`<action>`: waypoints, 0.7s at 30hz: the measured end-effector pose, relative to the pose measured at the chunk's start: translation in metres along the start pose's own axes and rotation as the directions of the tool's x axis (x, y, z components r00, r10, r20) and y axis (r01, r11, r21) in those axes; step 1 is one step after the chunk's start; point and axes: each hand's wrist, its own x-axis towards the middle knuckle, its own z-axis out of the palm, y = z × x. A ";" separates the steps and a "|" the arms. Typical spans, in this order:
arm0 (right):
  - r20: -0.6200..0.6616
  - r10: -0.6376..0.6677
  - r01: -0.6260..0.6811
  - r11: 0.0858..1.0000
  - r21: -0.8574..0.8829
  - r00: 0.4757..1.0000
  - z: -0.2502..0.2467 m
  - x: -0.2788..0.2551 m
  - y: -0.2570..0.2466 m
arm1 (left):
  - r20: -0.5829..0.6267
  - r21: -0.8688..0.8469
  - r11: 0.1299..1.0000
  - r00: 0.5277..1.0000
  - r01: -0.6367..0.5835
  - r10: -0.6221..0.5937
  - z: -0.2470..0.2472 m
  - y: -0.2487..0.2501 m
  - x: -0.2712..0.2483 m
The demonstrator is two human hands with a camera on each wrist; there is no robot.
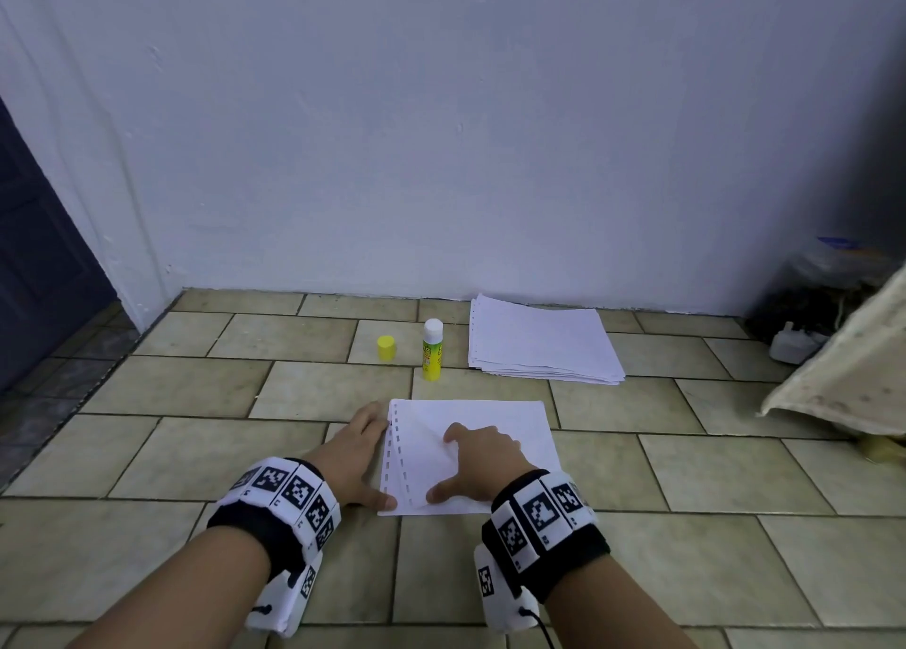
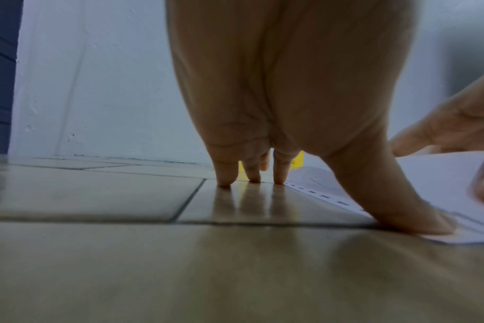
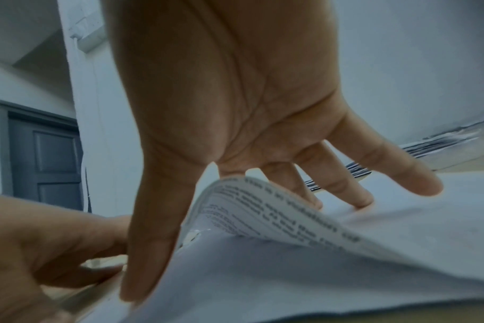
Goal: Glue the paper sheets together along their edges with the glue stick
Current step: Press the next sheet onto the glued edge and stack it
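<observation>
Tiled floor (image 1: 206, 452), glossy beige rectangular tiles with dark grout, meeting a matt white plastered wall (image 1: 441, 133). Paper sheets (image 1: 510, 418): thin white sheets lying flat on the floor, a row of punched slots along the left margin; one corner of the upper sheet is curled over, its underside carrying blurred printed text that cannot be read. Left hand (image 1: 354, 457): fingers (image 2: 280, 172) straight and close together, tips on the tile just beside the punched margin, thumb pressing the near left corner. Right hand (image 1: 483, 457): fingers (image 3: 379, 166) spread and extended, resting on the sheet, thumb against the near edge by the curled corner. Glue stick (image 1: 432, 350): upright cylinder, yellow-green label with small illegible print, white top exposed, beyond the sheets. Cap (image 1: 386, 348): small yellow cylinder, apart to the left of the stick. Paper stack (image 1: 541, 339): loosely squared white sheets against the wall, right of the stick
</observation>
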 end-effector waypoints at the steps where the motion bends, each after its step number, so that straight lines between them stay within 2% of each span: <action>1: 0.003 0.007 -0.007 1.000 -0.003 1.000 0.002 0.000 -0.001 | 0.003 0.001 1.000 1.000 0.003 -0.003 0.000 0.000 0.000; 21: 0.004 0.007 -0.007 0.998 -0.062 1.000 0.000 -0.001 -0.012 | 0.010 0.010 1.000 1.000 0.008 -0.008 0.000 0.002 0.002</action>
